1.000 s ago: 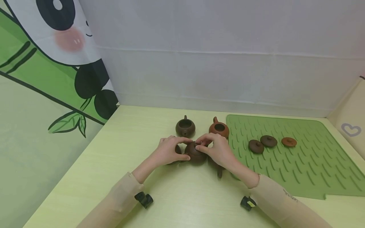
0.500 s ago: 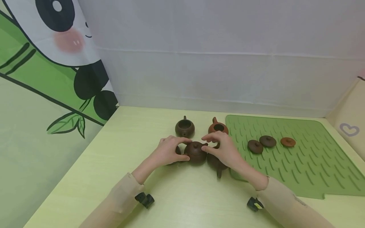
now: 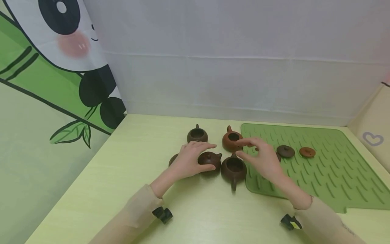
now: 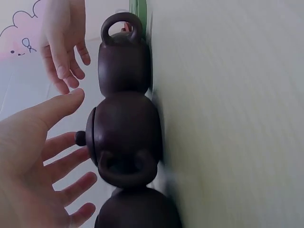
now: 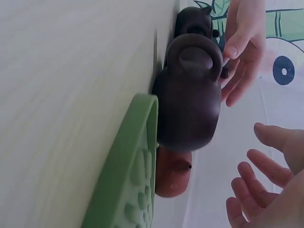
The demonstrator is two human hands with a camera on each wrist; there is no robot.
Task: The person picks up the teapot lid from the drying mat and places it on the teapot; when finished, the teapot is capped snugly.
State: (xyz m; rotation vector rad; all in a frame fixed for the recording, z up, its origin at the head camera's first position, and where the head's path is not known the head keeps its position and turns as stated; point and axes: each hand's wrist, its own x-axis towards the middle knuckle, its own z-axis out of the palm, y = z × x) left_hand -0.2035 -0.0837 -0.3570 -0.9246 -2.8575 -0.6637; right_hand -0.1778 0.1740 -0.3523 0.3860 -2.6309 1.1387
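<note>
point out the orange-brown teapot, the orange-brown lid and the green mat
orange-brown teapot (image 3: 229, 144): head view, on the side of its body
orange-brown lid (image 3: 307, 153): head view, on its top
green mat (image 3: 318, 174): head view, on its bare ridged surface

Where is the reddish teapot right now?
In the head view, the reddish teapot stands just right of centre beside the left edge of the green mat, directly beyond a lidless dark teapot and close to the right hand.

Behind the pale table (image 3: 143, 149) hangs creased greyish cloth (image 3: 231, 67), beside a cartoon-printed wall (image 3: 45, 101).
</note>
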